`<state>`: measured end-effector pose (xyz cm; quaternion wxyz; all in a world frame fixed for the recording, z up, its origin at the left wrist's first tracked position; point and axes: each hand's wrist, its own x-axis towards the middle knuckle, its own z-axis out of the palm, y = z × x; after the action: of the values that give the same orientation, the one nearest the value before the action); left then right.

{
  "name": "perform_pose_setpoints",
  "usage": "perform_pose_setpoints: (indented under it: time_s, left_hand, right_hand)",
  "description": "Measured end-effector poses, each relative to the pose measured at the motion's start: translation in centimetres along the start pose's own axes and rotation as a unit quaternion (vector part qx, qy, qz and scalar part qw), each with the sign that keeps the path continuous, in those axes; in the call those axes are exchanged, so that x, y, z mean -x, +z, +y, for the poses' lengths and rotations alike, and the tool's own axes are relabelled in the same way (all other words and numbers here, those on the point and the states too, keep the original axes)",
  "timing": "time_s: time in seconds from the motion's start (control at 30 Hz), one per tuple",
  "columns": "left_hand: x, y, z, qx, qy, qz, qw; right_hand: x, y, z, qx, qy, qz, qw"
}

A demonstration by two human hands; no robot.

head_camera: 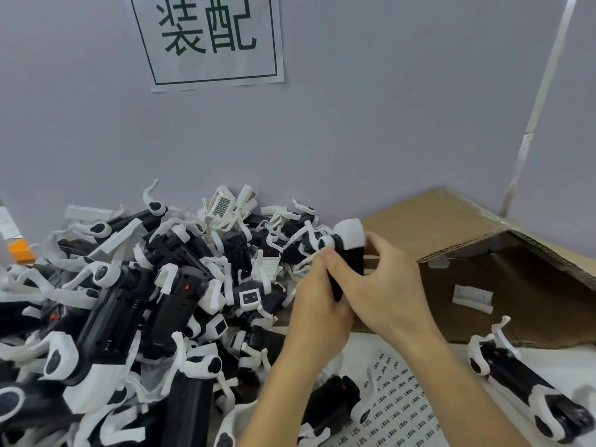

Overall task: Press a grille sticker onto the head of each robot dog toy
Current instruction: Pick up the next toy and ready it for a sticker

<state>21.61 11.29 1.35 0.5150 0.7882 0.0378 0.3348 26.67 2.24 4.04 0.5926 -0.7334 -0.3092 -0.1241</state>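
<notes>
Sticker sheet: white sheet of small black grille stickers (396, 404) lies nearest, within reach.
Hands: left hand (317, 304) and right hand (383, 285) both grip black-and-white plastic robot dog toy (350, 250), its head turned up for sticking.
Pile: unfinished toys (129, 301) wait left.

The white table (461, 356) carries heaped robot dog toys (135, 301), a sticker sheet (400, 401) and flattened cardboard (483, 269).

One head-worn camera looks forward and down, close over the table (451, 353) toward the wall (354, 124).
</notes>
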Motion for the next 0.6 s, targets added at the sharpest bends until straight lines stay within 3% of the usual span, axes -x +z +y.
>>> perform_pose_setpoints:
  time_s: [0.13,0.27,0.6]
  left_hand:
    - [0.3,0.6,0.1,-0.001,0.024,-0.015,1.000]
    - [0.3,0.6,0.3,0.001,0.040,-0.020,0.999]
    - [0.4,0.3,1.1,-0.011,0.043,-0.002,0.999]
  right_hand:
    - [0.2,0.3,-0.1,0.027,0.033,0.097,0.994]
    - [0.1,0.1,0.1,0.044,0.021,0.143,0.988]
    - [0.0,0.0,0.0,-0.015,0.033,0.138,0.990]
